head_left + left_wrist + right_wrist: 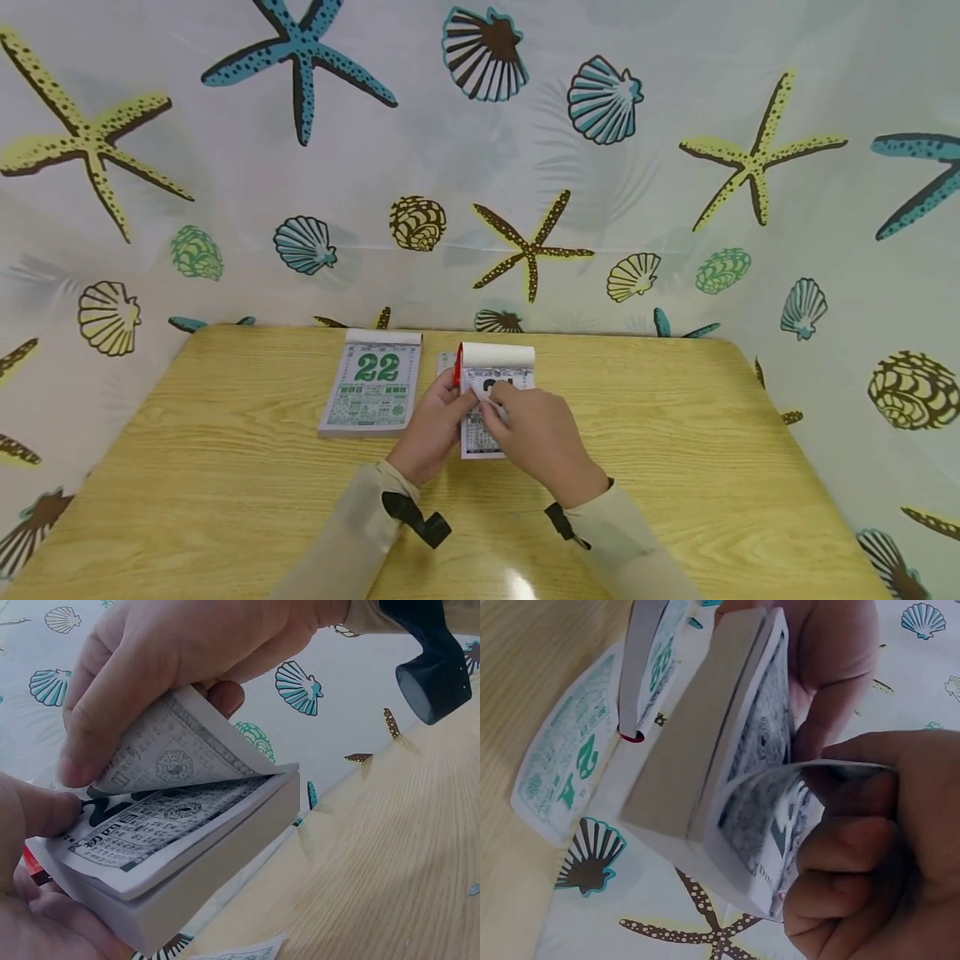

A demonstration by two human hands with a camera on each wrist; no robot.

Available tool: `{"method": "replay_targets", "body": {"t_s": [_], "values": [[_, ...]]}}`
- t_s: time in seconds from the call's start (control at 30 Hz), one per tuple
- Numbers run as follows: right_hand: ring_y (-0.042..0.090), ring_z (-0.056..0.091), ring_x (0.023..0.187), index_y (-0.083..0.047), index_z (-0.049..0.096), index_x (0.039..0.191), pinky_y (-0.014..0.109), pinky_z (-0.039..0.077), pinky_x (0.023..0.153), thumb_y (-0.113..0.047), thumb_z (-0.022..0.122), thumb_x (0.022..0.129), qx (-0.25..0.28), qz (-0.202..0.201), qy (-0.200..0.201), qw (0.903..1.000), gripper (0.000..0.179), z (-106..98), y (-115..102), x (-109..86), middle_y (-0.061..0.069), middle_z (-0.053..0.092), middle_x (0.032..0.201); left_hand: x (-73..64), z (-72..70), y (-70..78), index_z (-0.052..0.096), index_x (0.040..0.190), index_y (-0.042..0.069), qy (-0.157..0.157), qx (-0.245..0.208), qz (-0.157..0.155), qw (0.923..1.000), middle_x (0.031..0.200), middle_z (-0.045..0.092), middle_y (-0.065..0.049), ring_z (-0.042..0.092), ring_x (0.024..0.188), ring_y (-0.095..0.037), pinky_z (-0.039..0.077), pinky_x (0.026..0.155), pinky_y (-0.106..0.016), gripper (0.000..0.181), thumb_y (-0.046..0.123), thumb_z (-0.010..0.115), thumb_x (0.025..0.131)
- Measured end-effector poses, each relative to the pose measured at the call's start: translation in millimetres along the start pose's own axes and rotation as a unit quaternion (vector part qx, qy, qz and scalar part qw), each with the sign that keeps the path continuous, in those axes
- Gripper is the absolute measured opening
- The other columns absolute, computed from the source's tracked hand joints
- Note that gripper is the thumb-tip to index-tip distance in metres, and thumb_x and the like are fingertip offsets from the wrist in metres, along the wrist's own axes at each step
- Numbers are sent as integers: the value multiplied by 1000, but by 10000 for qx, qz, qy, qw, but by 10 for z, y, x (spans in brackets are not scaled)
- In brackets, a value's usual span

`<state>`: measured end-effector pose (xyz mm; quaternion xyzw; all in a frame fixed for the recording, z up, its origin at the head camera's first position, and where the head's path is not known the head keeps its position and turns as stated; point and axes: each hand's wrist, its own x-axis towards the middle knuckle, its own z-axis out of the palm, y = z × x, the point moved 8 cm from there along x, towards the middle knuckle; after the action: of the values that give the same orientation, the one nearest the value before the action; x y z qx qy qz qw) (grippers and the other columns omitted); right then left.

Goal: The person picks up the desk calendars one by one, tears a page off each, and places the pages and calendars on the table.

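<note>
A thick tear-off calendar pad (480, 437) with black print is held up off the table. My left hand (432, 429) grips its left side, the thumb lying on the front page, as the left wrist view shows. With curled fingers, my right hand (543, 433) pinches the top sheet (180, 750), which bends up away from the pad. That lifted sheet also appears in the right wrist view, still joined to the pad near its upper end. A white rolled strip (498, 356) and a red edge top the pad.
Left of the hands, a second calendar pad (375, 387) with a green 22 lies on the wooden table (225, 500). Behind the held pad, a loose sheet (562, 765) with green print lies on the table. A shell-patterned cloth (360, 167) hangs at the back and sides.
</note>
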<state>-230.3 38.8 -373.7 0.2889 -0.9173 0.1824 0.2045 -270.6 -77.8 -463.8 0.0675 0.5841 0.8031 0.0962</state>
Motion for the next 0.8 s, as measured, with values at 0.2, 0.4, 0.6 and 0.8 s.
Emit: {"method": "replay_targets", "body": {"t_s": [0.2,0.4,0.6,0.8], "values": [[5,36,44,-17,54,76,21,26,42,-39,65,103,-59,103,-331,9994,36,105,68,18,-9,39,53,-2,-11,-5,37,152,9,53,62,-35,10000,147,55,-17,62,121,-17,55,94,-28,43,8,43,110],[4,33,46,-20,48,68,21,25,45,-29,60,106,148,-20,-239,9996,41,103,167,23,-10,35,53,-16,4,-6,38,152,11,13,36,-134,9999,139,59,-16,68,113,-18,59,90,-33,42,13,47,111],[1,28,47,-20,46,68,20,21,46,-26,60,106,564,147,-10,9983,41,58,335,5,-13,31,53,-27,32,25,37,153,11,-142,-97,-39,9998,137,61,-13,69,112,-18,60,89,-35,43,15,48,111],[0,31,46,-18,47,68,19,21,44,-20,61,105,1290,259,456,9903,40,-13,513,-37,-12,35,54,-23,72,15,39,152,12,-283,-70,-2,9996,135,63,-13,70,112,-20,60,89,-36,43,14,49,110]]}}
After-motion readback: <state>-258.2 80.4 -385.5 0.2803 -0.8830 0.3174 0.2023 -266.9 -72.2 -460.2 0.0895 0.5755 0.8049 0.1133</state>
